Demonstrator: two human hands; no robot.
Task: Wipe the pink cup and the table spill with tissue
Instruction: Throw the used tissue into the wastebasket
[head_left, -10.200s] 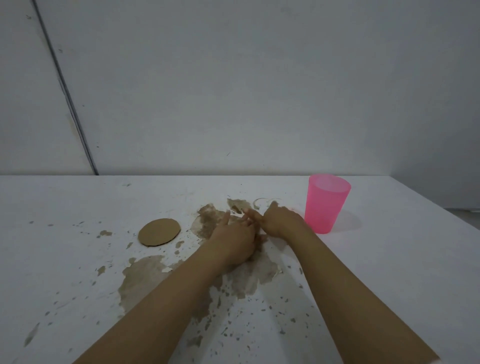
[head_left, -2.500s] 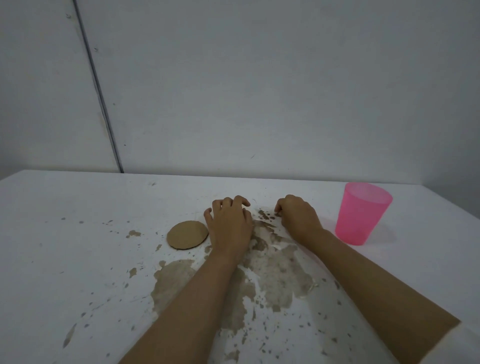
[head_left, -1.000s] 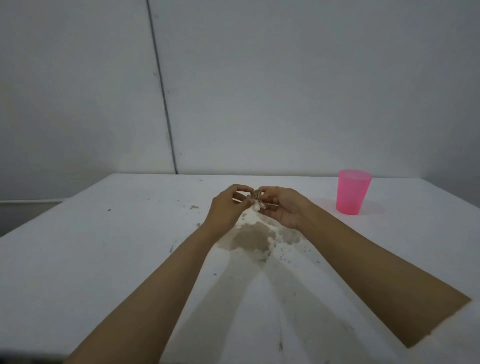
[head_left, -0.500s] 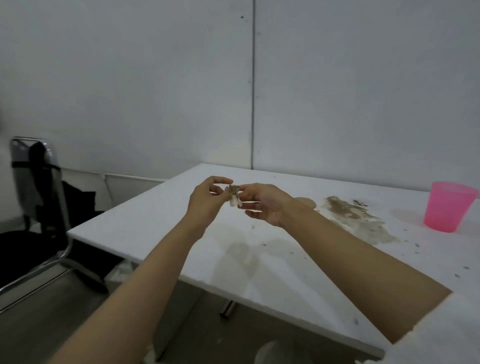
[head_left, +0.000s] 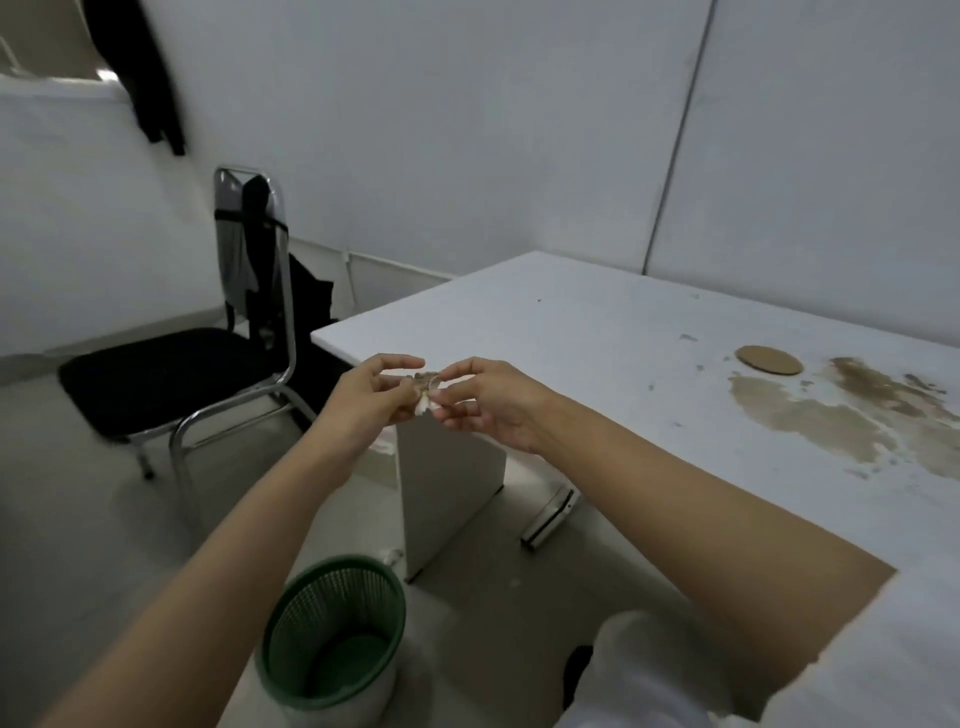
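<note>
- I am pinching a small, brown-stained tissue wad (head_left: 427, 391) between both hands at mid-frame, my left hand (head_left: 371, 397) gripping its left side and my right hand (head_left: 491, 402) gripping its right.
- I am holding it in the air in front of the worktop (head_left: 597, 332) corner.
- The brown spill (head_left: 831, 415) is lying at right of frame, beside a cardboard disc (head_left: 769, 359).
- A green mesh basket (head_left: 332, 603) is standing at lower centre, and a black chair (head_left: 166, 374) is sitting at left.

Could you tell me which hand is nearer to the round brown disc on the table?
Right. The right hand hovers by the table corner, between the soiled tissue and the disc; the left hand is beyond the tissue, farther away.
</note>
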